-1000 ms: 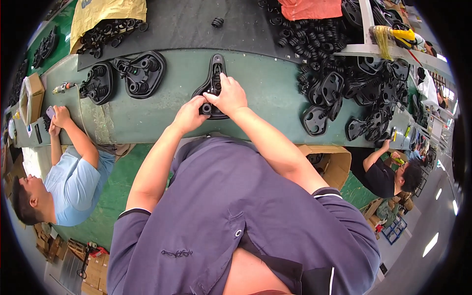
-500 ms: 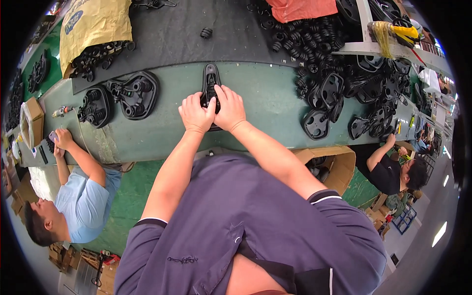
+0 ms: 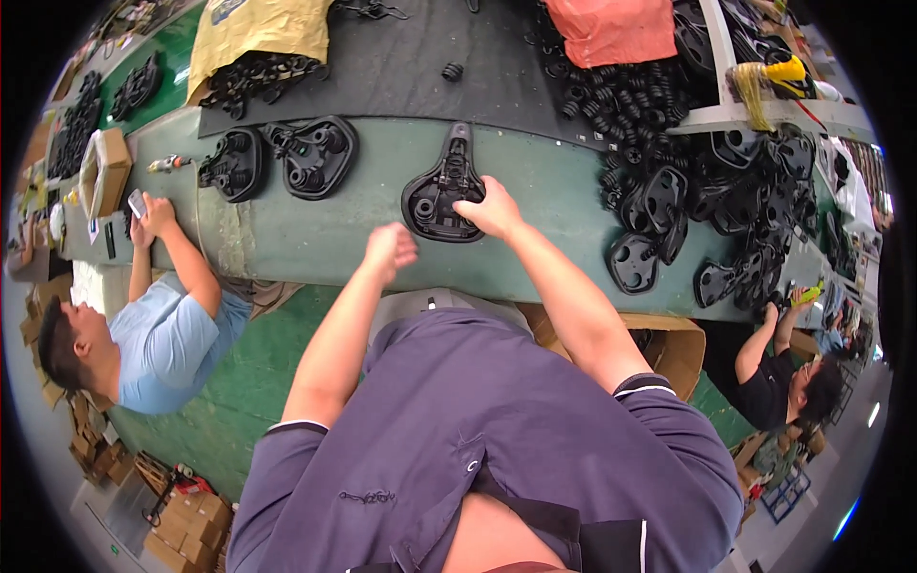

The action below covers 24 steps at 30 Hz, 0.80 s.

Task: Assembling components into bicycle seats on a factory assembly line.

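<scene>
A black bicycle saddle base (image 3: 438, 202) lies underside up on the green table, its narrow nose pointing away from me. My right hand (image 3: 495, 210) is at its right side, the thumb pressed on the inner face and the fingers at the edge. Off the saddle, my left hand (image 3: 390, 250) is in the air near the front table edge. Motion blurs its fingers, and nothing shows in it. To the left sit two more saddle bases (image 3: 315, 158) with black fittings on them.
A yellow sack (image 3: 263, 36) of small black parts lies at the far left. Under a red bag (image 3: 611, 33) spread black springs (image 3: 611, 103). Saddle shells (image 3: 635, 263) pile up at right, beside a white frame (image 3: 778, 119). Co-workers sit on both sides; a cardboard box (image 3: 680, 355) stands below.
My left hand has come off the saddle base, down and toward me. My right hand has shifted from the nose to the wide part's right edge. The whole view has swung a little.
</scene>
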{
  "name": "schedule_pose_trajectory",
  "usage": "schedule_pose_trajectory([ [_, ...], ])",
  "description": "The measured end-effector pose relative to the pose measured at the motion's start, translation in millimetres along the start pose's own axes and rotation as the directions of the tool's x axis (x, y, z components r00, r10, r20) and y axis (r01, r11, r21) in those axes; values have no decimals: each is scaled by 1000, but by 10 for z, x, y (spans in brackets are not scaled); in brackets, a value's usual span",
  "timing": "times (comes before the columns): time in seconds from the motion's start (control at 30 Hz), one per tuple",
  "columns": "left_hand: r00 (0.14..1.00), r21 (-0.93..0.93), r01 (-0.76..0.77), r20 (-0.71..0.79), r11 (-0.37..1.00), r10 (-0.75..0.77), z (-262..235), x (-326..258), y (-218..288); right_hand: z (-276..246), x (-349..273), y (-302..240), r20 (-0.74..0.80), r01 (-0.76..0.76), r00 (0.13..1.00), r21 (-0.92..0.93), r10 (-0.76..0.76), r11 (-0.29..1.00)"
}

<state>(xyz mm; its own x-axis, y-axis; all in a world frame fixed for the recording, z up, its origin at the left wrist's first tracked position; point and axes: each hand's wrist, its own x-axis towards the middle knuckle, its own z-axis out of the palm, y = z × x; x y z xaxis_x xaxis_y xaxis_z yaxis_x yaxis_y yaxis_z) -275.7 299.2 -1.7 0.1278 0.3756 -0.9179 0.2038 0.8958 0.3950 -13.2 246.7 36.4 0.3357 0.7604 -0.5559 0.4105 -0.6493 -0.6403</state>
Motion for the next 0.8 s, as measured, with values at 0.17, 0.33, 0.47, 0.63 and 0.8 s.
schedule_pose_trajectory([
  [0.17, 970, -451, 98, 243, 887, 17, -150, -329, -643, 571, -709, -524, -126, 237, 964, 12, -233, 972],
  [0.33, 976, -867, -29, 83, 497, 203, -892, -331, -1051, 1123, -749, -1362, 177, 688, 724, -123, -667, 715],
  [0.47, 984, -922, -75, -8, 379, 176, -1279, -362, -814, 1721, -564, -1958, 318, 700, 709, -208, -629, 684],
  [0.63, 945, -936, -116, -1, 333, 327, -1628, 3, -587, 2108, -368, -2228, 250, 742, 669, -165, -700, 650],
  [0.8, 991, -1000, -22, -25, -22, 131, -2615, 710, 59, 1844, -642, -1677, 239, 421, 881, -3, -408, 907],
])
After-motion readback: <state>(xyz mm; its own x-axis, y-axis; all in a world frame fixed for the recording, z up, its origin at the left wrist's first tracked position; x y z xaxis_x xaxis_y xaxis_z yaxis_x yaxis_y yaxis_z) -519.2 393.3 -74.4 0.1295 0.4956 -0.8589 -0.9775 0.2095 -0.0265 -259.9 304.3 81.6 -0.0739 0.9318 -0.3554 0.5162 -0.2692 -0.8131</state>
